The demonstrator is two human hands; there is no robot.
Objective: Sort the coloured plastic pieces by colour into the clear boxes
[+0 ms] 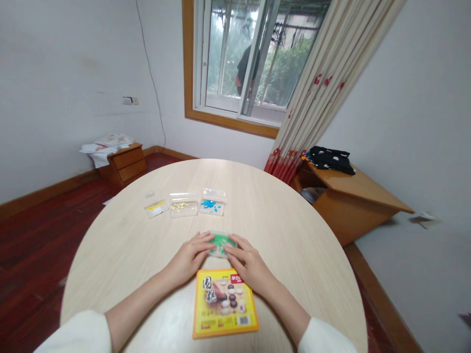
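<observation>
A small clear plastic box (220, 252) with green pieces inside lies on the table in front of me. My left hand (191, 257) grips its left side, and my right hand (249, 261) grips its right side, with fingers resting over the top. Its lid looks closed, though my fingers cover part of it. Just nearer to me, between my forearms, lies a flat yellow Go game box (225, 306) with black and white stones pictured on it.
Farther back on the round table (287, 235) stand open clear boxes with yellow pieces (156, 208), cream pieces (183, 208) and blue pieces (211, 205). Beyond the table are a wooden drawer cabinet (128, 164) and a tilted wooden desk (353, 196). A person (245, 71) shows at the window.
</observation>
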